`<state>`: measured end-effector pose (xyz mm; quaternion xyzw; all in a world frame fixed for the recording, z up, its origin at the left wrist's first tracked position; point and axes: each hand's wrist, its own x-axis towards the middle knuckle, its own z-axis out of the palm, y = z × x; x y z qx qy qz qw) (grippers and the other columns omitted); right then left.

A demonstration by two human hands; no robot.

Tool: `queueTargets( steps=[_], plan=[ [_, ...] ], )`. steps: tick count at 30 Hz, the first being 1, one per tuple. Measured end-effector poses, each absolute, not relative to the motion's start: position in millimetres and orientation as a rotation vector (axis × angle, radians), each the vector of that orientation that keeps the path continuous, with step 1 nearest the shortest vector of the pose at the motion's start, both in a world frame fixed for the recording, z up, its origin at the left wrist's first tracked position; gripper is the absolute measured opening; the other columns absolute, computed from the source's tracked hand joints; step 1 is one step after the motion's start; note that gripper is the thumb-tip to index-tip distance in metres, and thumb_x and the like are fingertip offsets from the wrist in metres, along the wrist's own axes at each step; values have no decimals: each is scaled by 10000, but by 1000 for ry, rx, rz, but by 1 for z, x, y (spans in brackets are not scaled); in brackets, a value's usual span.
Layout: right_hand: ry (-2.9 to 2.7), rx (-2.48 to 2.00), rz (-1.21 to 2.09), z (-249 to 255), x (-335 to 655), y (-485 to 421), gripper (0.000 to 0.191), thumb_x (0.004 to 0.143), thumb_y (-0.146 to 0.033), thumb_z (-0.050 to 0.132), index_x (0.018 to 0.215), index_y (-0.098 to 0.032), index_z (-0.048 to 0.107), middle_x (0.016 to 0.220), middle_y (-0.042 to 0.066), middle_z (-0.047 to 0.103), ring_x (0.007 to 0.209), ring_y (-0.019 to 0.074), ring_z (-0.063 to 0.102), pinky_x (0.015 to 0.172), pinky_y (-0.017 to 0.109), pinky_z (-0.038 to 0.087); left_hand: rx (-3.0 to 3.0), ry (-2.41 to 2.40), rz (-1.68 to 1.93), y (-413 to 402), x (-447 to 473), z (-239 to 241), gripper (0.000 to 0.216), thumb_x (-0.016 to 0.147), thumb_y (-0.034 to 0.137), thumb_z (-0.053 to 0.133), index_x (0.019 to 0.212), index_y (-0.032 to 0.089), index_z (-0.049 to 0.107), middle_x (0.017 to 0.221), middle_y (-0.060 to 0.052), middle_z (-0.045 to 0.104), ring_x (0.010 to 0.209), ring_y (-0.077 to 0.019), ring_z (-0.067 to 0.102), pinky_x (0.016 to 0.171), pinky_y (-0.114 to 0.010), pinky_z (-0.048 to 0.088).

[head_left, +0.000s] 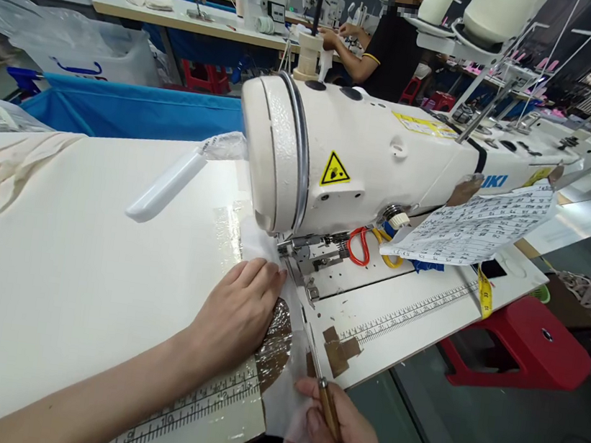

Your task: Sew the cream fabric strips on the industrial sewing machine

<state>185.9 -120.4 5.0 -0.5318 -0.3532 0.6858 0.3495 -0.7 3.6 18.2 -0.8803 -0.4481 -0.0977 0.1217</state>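
My left hand [244, 305] presses down with curled fingers on a strip of thin white fabric [281, 394], just before the needle area of a white sewing machine [358, 157]. Its fingertips are hidden. In my right hand [348, 439], at the table's front edge, is an awl [329, 409] with a wooden handle; its thin metal shaft points up along the fabric toward the presser foot [289, 250]. The lower fingers of that hand touch the hanging end of the fabric. Brown tape [275, 346] shows beside the strip.
Red-handled scissors [359, 247] lie by the machine bed. A written sheet [472, 226] hangs from the machine, near a yellow tape measure [484, 293]. A white plastic piece [166, 186] and cream fabric [2, 168] lie left. A red stool [529, 347] stands right; a co-worker [389, 45] sits behind.
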Motion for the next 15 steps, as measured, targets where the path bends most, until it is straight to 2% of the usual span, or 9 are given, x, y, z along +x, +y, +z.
queueTargets(
  steps=[6, 10, 15],
  plan=[
    [-1064, -1473, 1620, -5, 191, -128, 555, 934, -673, 496, 1156, -176, 608, 699, 7, 628, 446, 122, 591, 485, 244, 448, -2571, -1295, -370, 4, -3, 14, 435, 931, 177, 393, 1297, 4, 552, 1231, -196, 596, 1174, -322, 484, 977, -444, 437],
    [-1146, -1491, 1574, -5, 196, -125, 515, 981, -629, 441, 1181, -180, 593, 781, 31, 634, 473, 110, 580, 522, 256, 469, -2585, -1321, -369, 13, -6, 12, 446, 927, 184, 383, 1303, 14, 550, 1228, -188, 594, 1156, -315, 497, 978, -446, 441],
    [-1282, -1444, 1595, 1, 200, -118, 491, 1006, -603, 403, 1159, -178, 596, 799, 39, 627, 469, 99, 561, 505, 242, 448, -2585, -1329, -408, 19, -9, 11, 437, 943, 195, 362, 1298, 41, 565, 1249, -176, 598, 1228, -309, 481, 1081, -465, 371]
  ],
)
